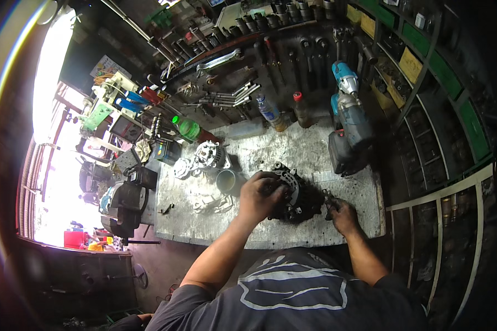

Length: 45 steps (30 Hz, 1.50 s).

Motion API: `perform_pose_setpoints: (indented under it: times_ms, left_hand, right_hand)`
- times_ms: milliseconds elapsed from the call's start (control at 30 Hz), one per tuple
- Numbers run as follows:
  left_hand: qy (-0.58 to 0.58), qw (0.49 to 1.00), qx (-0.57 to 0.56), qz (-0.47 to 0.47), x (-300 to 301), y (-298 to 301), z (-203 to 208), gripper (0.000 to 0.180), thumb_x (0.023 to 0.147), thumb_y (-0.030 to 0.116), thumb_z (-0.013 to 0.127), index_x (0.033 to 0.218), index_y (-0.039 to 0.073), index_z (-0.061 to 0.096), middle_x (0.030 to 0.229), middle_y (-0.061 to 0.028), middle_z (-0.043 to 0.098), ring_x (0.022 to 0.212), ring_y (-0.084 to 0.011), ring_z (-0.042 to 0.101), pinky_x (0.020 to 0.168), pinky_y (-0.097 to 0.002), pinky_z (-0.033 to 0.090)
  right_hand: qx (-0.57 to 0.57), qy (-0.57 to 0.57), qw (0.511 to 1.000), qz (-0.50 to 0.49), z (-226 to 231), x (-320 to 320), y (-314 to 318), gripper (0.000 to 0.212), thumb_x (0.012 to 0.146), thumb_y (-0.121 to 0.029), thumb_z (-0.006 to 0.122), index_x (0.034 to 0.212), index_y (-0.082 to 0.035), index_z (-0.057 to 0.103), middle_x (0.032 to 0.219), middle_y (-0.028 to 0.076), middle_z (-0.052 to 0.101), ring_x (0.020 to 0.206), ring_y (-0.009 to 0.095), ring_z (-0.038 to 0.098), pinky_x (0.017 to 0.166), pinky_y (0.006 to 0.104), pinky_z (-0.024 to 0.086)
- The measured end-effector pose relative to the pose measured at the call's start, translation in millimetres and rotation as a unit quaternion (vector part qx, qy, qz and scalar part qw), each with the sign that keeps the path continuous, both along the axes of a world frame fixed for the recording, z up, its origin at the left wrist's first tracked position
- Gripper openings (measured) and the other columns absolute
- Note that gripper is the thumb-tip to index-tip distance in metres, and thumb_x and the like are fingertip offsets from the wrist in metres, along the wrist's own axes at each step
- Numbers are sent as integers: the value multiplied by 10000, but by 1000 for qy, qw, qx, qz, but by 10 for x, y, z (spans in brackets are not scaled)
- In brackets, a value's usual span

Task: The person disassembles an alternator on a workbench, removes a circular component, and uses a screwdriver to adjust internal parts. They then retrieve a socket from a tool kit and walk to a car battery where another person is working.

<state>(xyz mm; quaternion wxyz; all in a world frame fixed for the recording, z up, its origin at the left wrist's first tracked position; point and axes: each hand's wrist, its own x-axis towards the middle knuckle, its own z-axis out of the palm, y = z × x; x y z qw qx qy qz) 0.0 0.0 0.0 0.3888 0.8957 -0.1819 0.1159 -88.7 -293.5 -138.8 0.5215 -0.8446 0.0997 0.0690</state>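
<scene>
A blackened round machine part, which looks like an alternator with a slotted end frame, lies on the worn workbench. My left hand has its dirty fingers curled over the part's left edge. Just to the right of it, my right hand is closed around a small metallic item, too dark and small to name. A cleaner silver alternator stands behind my left hand. Next to it is a grey cylindrical cup, open end up.
A teal cordless impact wrench rests at the back right. Bottles stand along the rear, including a green-topped bottle and a red-capped bottle. Crumpled white material lies at left. Shelving borders the right side.
</scene>
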Motion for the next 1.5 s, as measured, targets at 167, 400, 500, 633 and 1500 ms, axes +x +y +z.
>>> perform_pose_setpoints:
  times_ms: [167,400,500,633,1500]
  left_hand:
    - [-33,986,-20,161,880,607,-232,309,894,290,904,1033,24,830,1053,-150,821,969,-288,800,897,-408,626]
    - [150,933,322,64,1716,586,-1120,330,945,399,814,1060,91,845,1154,-216,781,1047,-423,762,927,-513,611]
    - [189,952,229,77,1763,526,-1136,424,958,415,816,1194,62,819,1290,-225,766,1143,-429,750,991,-490,601]
    - [102,985,-78,118,1396,611,-738,456,959,316,830,1284,-1,781,1253,-234,789,1173,-357,765,1042,-441,587]
    - [28,906,112,407,1601,3723,-588,480,981,424,760,1237,19,734,1153,-212,790,1089,-407,775,909,-505,634]
  right_hand:
    - [2,9,1000,-11,-260,40,77,269,1040,-258,710,1172,-36,781,947,184,796,882,350,786,799,457,586]
    - [128,-18,990,-53,-503,-29,103,197,1047,-3,594,1173,56,733,843,70,695,741,167,699,687,331,578]
    - [99,-42,992,-62,-501,-98,70,222,1051,3,582,1211,70,721,912,81,694,807,164,693,745,327,588]
    - [88,-112,981,-130,-23,-291,287,233,1075,-42,594,1242,66,716,1008,124,730,915,187,712,807,337,584]
    - [-235,-58,913,329,2134,-41,2489,699,896,-216,884,1518,-76,596,1559,232,598,1428,422,598,1199,473,505]
